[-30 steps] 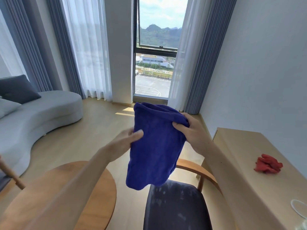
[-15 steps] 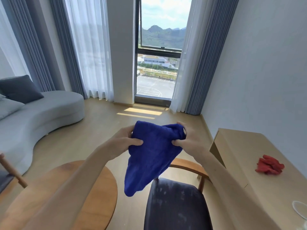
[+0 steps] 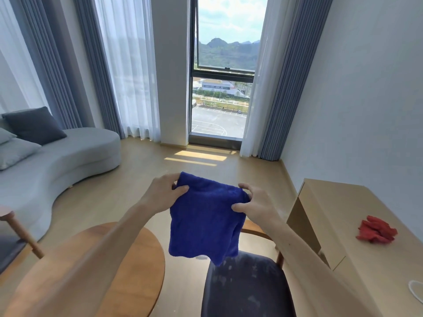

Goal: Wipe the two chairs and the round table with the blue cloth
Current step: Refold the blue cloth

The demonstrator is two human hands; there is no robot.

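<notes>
The blue cloth point(image 3: 203, 223) hangs in the air in front of me, spread between both hands. My left hand point(image 3: 162, 193) pinches its upper left corner, and my right hand point(image 3: 254, 205) pinches its upper right corner. Below the cloth stands a chair point(image 3: 247, 287) with a dark, dusty seat and a curved wooden backrest. The round wooden table point(image 3: 137, 271) is at lower left, partly hidden by my left forearm. A second chair point(image 3: 16, 234) shows only its wooden post and dark seat at the left edge.
A light wooden desk point(image 3: 357, 225) runs along the right wall with a red cloth point(image 3: 375, 229) on it. A grey curved sofa point(image 3: 57, 161) with cushions lies at left. Curtains and a tall window fill the far wall, with wooden floor between.
Both hands have come down and moved apart, spreading the cloth wider. The cloth's top edge is stretched out where it was bunched before.
</notes>
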